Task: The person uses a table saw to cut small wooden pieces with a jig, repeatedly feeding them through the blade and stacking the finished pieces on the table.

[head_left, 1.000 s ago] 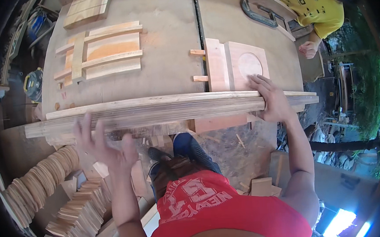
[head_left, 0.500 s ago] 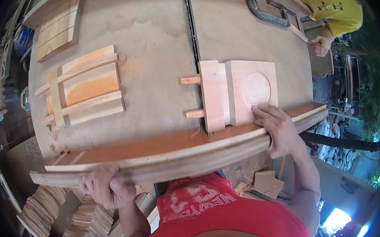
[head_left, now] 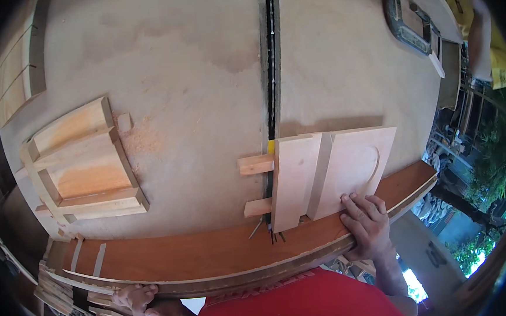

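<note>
My right hand [head_left: 366,223] reaches across the brown board [head_left: 189,256] that runs along the near edge of the tabletop [head_left: 198,132]. Its fingers are extended and a little spread, unclenched, the tips touching the lower part of the panel [head_left: 347,169] with a round recess. The panel lies right of the middle, just beyond the board, beside a plain block [head_left: 295,175] to its left.

My left hand [head_left: 140,301] is at the near edge of the board, toward its left end, with fingers bent against the rim; I cannot tell whether they grip it. Two pale strips [head_left: 99,260] cross the board near there.

Two short pegs [head_left: 256,165] stick out left from the plain block, over the dark slot [head_left: 270,68] that divides the tabletop. A few thin pins [head_left: 256,228] show by the lower peg.

Well apart to the left lies a wooden frame [head_left: 83,164], with sawdust [head_left: 143,142] and a small offcut [head_left: 124,122] beside it. A grooved block [head_left: 21,68] sits at the upper left, a clamp [head_left: 410,21] at the upper right. Beyond the clamp is a co-worker's yellow clothing [head_left: 502,67].
</note>
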`<state>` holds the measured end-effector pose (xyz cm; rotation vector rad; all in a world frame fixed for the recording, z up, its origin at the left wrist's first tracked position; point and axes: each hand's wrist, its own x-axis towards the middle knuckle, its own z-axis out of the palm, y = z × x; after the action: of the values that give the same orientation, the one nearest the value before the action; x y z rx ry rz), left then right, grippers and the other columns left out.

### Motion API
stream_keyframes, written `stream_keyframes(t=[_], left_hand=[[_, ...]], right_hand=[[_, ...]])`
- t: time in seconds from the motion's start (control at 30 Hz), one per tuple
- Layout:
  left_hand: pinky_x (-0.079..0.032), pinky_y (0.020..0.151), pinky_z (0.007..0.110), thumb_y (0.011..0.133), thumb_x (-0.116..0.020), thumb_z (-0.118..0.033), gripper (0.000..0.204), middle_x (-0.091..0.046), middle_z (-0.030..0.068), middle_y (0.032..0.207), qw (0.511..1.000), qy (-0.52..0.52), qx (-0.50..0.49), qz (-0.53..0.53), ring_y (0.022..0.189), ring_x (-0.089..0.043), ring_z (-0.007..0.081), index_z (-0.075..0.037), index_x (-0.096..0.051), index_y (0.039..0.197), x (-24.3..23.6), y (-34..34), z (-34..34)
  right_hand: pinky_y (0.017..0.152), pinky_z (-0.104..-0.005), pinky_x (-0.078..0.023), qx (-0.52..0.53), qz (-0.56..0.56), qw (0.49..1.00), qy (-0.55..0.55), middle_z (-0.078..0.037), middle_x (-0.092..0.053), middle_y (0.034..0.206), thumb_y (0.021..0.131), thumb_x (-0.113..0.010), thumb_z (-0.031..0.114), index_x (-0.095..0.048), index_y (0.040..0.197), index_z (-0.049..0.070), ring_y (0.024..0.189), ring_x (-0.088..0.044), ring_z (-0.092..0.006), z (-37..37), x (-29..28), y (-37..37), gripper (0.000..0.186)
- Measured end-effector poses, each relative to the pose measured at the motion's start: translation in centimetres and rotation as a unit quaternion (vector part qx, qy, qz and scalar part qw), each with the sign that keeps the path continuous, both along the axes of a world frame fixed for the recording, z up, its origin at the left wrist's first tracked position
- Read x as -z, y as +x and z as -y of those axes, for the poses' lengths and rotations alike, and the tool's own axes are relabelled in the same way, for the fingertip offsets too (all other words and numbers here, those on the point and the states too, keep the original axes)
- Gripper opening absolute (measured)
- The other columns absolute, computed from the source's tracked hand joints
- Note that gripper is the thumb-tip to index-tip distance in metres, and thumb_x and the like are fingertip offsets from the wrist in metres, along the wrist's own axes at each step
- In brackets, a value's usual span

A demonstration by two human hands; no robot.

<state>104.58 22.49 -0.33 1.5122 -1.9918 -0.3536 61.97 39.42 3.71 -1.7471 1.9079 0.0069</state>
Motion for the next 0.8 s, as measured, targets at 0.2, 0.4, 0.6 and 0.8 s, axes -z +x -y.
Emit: stream_keyframes(t=[0.2,0.4,0.6,0.8], left_hand=[[-0.040,0.091,0.044,0.110,-0.037,-0.057,0.056,-0.057,0.0015,0.065,0.998,0.054,-0.001,-0.028,0.086,-0.049,0.0230,-0.014,-0.049,0.076,-0.8,-0.1,0.5],[-0.040,0.091,0.042,0.107,-0.038,-0.060,0.057,-0.058,0.0021,0.065,0.996,0.074,-0.021,-0.049,0.087,-0.050,0.0237,-0.013,-0.048,0.075,-1.0,0.1,-0.1],[-0.041,0.089,0.043,0.105,-0.040,-0.063,0.057,-0.055,0.0035,0.066,0.995,0.070,-0.030,-0.066,0.090,-0.050,0.0240,-0.014,-0.047,0.075,0.2,1.5,-0.2],[-0.042,0.086,0.043,0.102,-0.049,-0.049,0.047,-0.047,0.0035,0.070,0.991,0.101,-0.035,-0.086,0.084,-0.045,0.0222,-0.012,-0.047,0.073,-1.4,0.3,-0.3]], right_hand=[[0.096,-0.0520,-0.051,0.019,0.015,1.000,0.002,-0.019,-0.074,0.132,0.063,-0.070,0.024,-0.072,0.101,0.004,0.119,-0.071,-0.0366,0.1,0.1,-0.1,0.042],[0.093,-0.0500,-0.051,0.025,0.016,1.000,-0.008,-0.020,-0.075,0.131,0.064,-0.070,0.023,-0.072,0.100,0.003,0.117,-0.071,-0.0359,0.3,0.0,0.0,0.042],[0.090,-0.0491,-0.050,0.033,0.016,0.999,-0.012,-0.020,-0.075,0.130,0.065,-0.071,0.024,-0.071,0.101,0.002,0.116,-0.071,-0.0365,0.5,0.4,0.1,0.042],[0.091,-0.0534,-0.049,-0.008,0.044,0.999,0.018,-0.025,-0.073,0.131,0.077,-0.076,0.046,-0.068,0.103,0.001,0.118,-0.070,-0.0429,-0.5,0.5,-0.8,0.052]])
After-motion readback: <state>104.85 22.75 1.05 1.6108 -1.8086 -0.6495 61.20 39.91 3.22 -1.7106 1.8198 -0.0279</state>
